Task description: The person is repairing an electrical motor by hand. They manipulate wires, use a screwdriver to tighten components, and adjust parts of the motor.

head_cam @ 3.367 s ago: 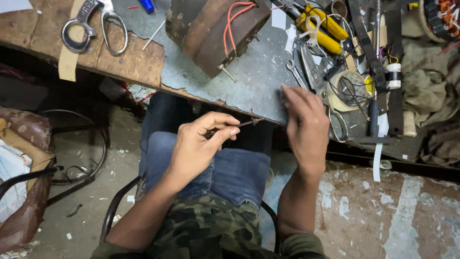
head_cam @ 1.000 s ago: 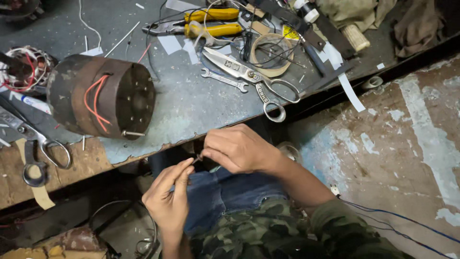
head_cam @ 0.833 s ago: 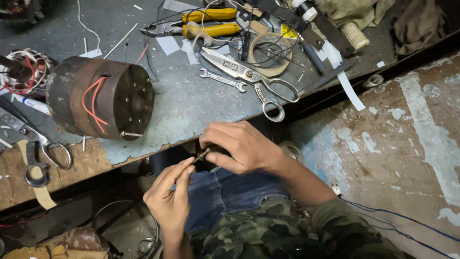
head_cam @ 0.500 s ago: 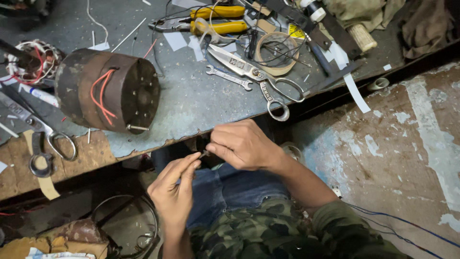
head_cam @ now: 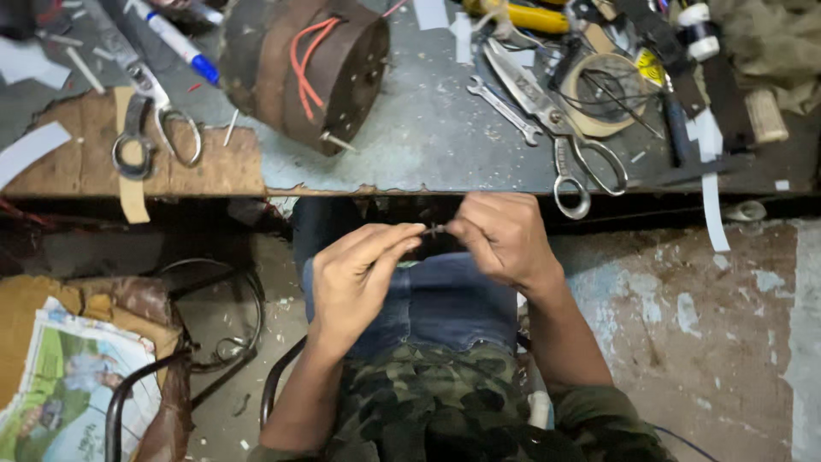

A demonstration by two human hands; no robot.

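Below bench edge (head_cam: 410, 184), left hand (head_cam: 355, 282) and right hand (head_cam: 505, 235) both pinch small dark wire piece (head_cam: 434, 229); rusty motor drum (head_cam: 308, 64) above, large scissors (head_cam: 556, 128) right

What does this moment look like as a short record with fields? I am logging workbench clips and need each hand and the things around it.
left hand: over the lap, fingertips pinching one end of a thin dark wire
right hand: pinching the other end of the wire
bench: just beyond the hands
motor drum: lying on its side on the bench, red wires across it
large scissors: on the bench above the right hand
small scissors: on the bench's left part
wrench: beside the large scissors
tape roll: right of the large scissors
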